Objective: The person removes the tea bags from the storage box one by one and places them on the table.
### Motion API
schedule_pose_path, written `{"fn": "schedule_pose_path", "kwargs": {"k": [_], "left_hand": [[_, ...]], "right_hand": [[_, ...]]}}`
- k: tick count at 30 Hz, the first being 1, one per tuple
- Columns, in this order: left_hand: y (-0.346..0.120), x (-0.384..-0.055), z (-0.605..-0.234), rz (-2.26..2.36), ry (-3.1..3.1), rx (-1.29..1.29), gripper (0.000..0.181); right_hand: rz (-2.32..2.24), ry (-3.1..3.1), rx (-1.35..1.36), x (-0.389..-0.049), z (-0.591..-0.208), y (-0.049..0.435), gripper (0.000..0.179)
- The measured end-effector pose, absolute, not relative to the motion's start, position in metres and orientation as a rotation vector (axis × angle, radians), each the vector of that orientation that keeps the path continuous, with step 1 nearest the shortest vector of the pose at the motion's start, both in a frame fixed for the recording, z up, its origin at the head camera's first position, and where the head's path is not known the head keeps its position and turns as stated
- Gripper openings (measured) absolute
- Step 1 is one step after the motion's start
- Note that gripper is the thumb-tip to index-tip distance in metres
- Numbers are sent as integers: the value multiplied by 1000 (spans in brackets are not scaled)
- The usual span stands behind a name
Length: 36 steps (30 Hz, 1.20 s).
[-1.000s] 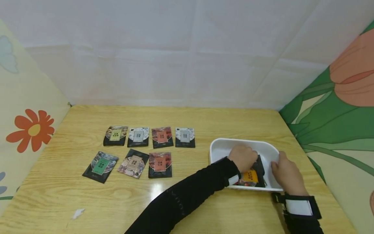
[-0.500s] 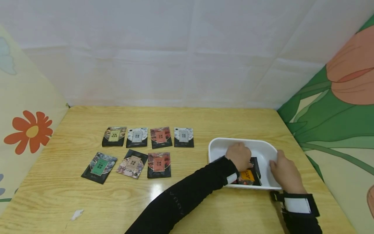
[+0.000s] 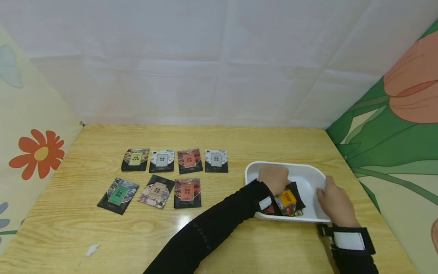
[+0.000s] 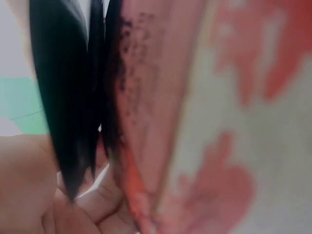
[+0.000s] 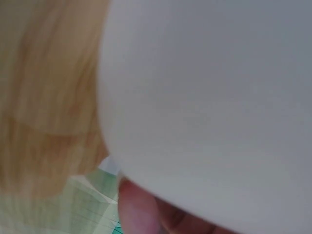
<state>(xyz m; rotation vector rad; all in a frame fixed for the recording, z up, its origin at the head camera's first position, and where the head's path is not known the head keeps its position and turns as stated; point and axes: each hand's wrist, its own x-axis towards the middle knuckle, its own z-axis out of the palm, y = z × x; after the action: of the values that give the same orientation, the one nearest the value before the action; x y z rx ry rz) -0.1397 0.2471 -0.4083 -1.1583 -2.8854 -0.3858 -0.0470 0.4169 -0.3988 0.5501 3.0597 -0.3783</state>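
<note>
My left hand [image 3: 274, 179] reaches down inside a white plastic tray [image 3: 310, 184], its fingers curled and mostly hidden in the head view. In the left wrist view, its fingers curl at the lower ends of upright sachets, one dark [image 4: 63, 92] and one with a pink-red label [image 4: 156, 92], and appear to pinch them. Beside that hand in the tray lies a sachet with an orange label [image 3: 288, 198], overlapping other dark sachets. At the tray's right end, my right hand [image 3: 338, 203] grips the rim, thumb inside the wall.
Several dark sachets lie face up in two rows on the wooden table [image 3: 137, 239], among them a green-labelled one [image 3: 118, 195] and a red-labelled one [image 3: 187, 193]. A white scrap [image 3: 91, 250] lies at front left. A white cloth [image 3: 205, 76] hangs behind.
My left hand has shifted left inside the tray, and the orange-labelled sachet has slid left and tilted. My right hand stays on the rim.
</note>
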Motion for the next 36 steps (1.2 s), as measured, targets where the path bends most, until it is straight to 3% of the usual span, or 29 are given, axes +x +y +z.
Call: {"fn": "schedule_pose_path", "kwargs": {"k": [14, 20, 27, 36], "left_hand": [[228, -134, -379, -666, -2954, -1034, 17], [217, -139, -365, -853, -3009, -1238, 38], [197, -145, -356, -988, -3025, -1444, 42], [155, -141, -354, -1299, -2953, -1416, 38]], "right_hand": [[-392, 3143, 446, -45, -398, 414, 45], [-369, 3160, 441, -45, -398, 412, 43], [-368, 3092, 525, -47, -398, 415, 48], [-371, 3054, 552, -48, -397, 412, 51]]}}
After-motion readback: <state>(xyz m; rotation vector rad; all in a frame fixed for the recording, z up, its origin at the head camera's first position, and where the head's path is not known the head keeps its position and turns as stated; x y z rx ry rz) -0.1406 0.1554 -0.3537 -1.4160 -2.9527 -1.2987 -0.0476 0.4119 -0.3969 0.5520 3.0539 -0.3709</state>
